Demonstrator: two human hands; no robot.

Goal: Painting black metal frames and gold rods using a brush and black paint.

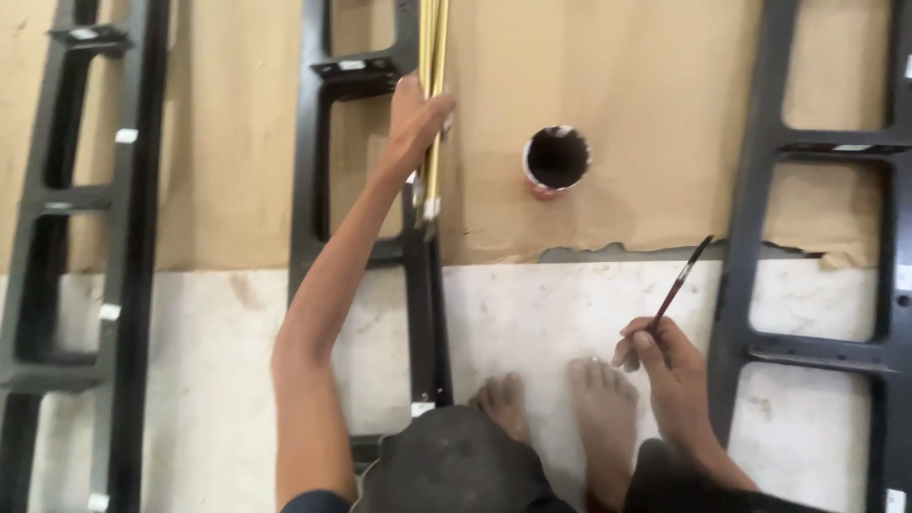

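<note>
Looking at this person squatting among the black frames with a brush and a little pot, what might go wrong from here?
The open paint pot stands unguarded on the brown paper; a stray arm might tip it. The left hand grips yellow rods over the middle black frame, and these may slip or knock it. The brush in the right hand hangs above bare feet and pale floor, so drips may land there.

Open floor btwn middle black frame (418,313) & right frame (750,266); paint cup (557,160), bare feet (560,404) only obstacles.
</note>
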